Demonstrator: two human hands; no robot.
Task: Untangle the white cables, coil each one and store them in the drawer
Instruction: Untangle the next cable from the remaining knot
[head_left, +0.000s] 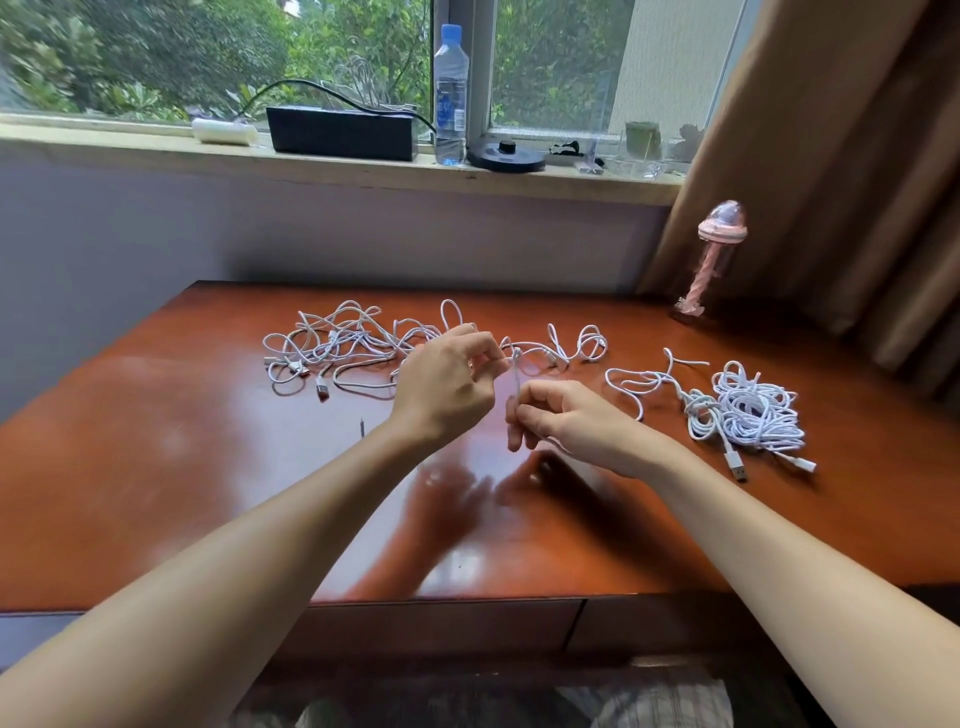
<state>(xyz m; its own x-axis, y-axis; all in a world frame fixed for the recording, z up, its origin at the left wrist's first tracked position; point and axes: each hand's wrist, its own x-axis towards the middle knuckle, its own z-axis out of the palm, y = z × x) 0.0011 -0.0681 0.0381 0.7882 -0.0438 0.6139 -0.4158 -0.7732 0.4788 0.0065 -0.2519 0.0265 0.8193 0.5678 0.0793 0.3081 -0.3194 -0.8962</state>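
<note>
desk (208, 467), cable (515, 376) blurred between fingers (527, 415)

Seen from above as two long, slim, bare arms, left forearm (249, 551) and right forearm (789, 551), widening toward the lower corners and narrowing at the wrists. Ends in a bare left hand (447, 384) and a bare right hand (576, 423), with slender fingers and knuckles and tendons faintly marked on the back of the left. Wears pale grey-and-white checked cloth (670, 699) over the lap at the bottom edge, too blurred to name the garment.
</note>
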